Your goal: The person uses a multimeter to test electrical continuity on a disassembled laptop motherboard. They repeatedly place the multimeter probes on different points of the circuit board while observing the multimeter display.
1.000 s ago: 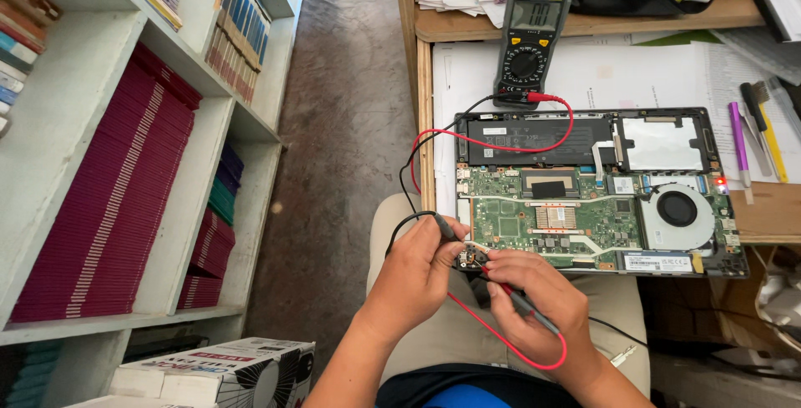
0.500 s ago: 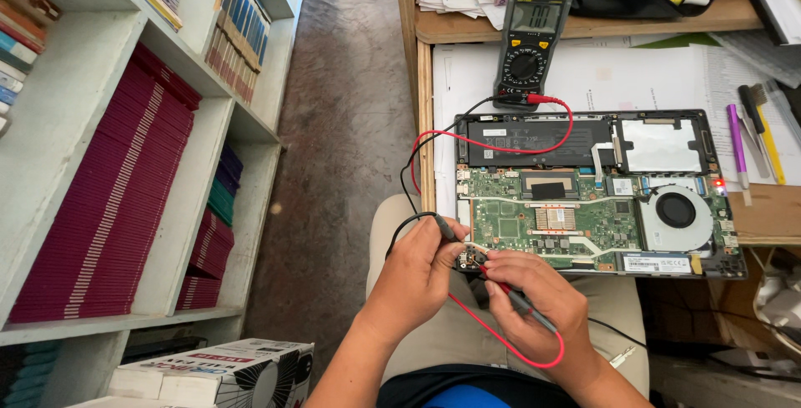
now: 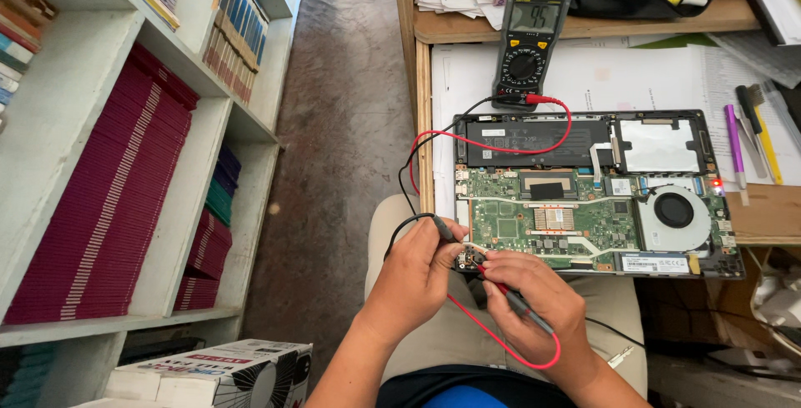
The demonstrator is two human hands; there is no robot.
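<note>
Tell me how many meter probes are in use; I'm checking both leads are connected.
2. The black probe is in the left hand; the red probe is in the right hand. Both tips meet at the laptop board's near-left corner.

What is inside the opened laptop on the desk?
Inside the opened laptop a green circuit board, a black battery and a round fan show. The board's near left corner is covered by the left hand and right hand.

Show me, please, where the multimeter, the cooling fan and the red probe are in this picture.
multimeter (image 3: 528,45), head view, on its round dial.
cooling fan (image 3: 674,212), head view, on its dark hub.
red probe (image 3: 521,301), head view, on the handle in the right hand (image 3: 534,295).
</note>
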